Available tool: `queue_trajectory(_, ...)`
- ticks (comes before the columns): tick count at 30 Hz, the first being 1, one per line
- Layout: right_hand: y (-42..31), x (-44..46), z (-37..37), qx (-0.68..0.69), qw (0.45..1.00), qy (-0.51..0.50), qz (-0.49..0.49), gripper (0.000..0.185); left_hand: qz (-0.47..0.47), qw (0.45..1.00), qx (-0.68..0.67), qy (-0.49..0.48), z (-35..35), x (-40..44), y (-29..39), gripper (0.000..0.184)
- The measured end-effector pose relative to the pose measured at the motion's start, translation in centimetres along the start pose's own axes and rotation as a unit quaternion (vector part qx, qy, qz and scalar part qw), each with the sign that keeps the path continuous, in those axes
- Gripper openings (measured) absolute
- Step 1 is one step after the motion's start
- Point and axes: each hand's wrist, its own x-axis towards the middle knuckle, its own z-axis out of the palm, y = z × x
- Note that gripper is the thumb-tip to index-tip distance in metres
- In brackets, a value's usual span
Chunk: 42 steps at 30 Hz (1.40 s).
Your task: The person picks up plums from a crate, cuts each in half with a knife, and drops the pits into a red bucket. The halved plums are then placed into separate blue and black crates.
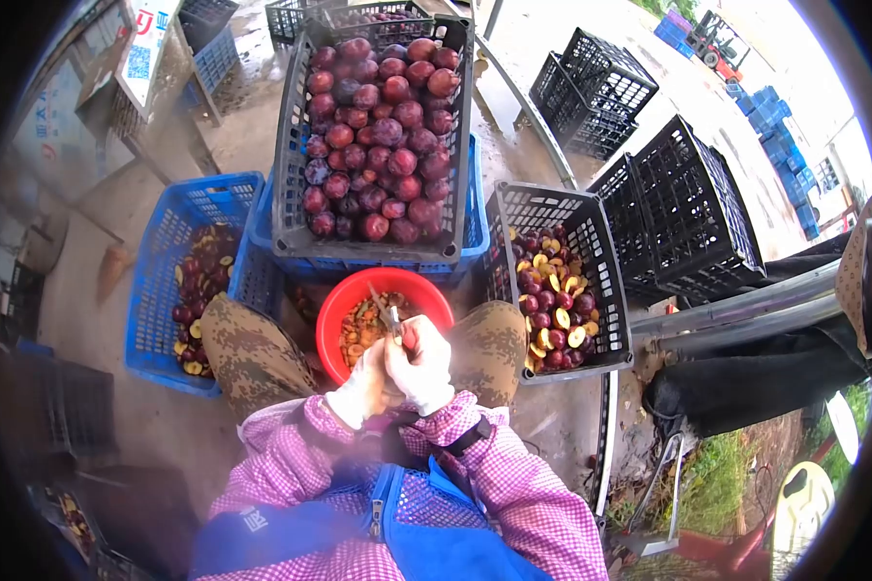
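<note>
My right hand (422, 366), in a white glove, is closed around the handle of a small knife (386, 312) whose blade points up and away over the red basin. Pressed against it is my left hand (362, 385), also gloved, with its fingers curled in; whatever lies inside them is hidden. Both hands are over the near rim of the red basin (440, 302), between my knees. Orange-yellow pits and scraps (358, 339) lie in the basin.
Beyond the basin, a black crate (291, 194) of whole plums (383, 145) rests on a blue crate (478, 232). Cut plums fill part of a blue crate (150, 290) at left and a black crate (613, 281) at right. Stacked black crates (683, 208) stand farther right.
</note>
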Motion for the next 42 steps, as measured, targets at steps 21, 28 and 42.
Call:
queue_trajectory(21,8.4,2.8,-17.0,0.094,0.888,0.398,0.21,0.023,0.307,0.949,-0.001,0.063,-2.4,-0.8,16.8,0.048)
queue_trajectory(28,4.5,0.3,-10.0,0.213,0.904,0.258,0.268,0.012,0.288,0.691,0.602,0.276,-2.7,15.2,16.6,0.058)
queue_trajectory(42,3.1,-1.2,-7.1,0.287,0.901,0.112,0.305,0.022,0.23,0.968,0.022,-0.1,-2.0,6.6,16.6,0.028)
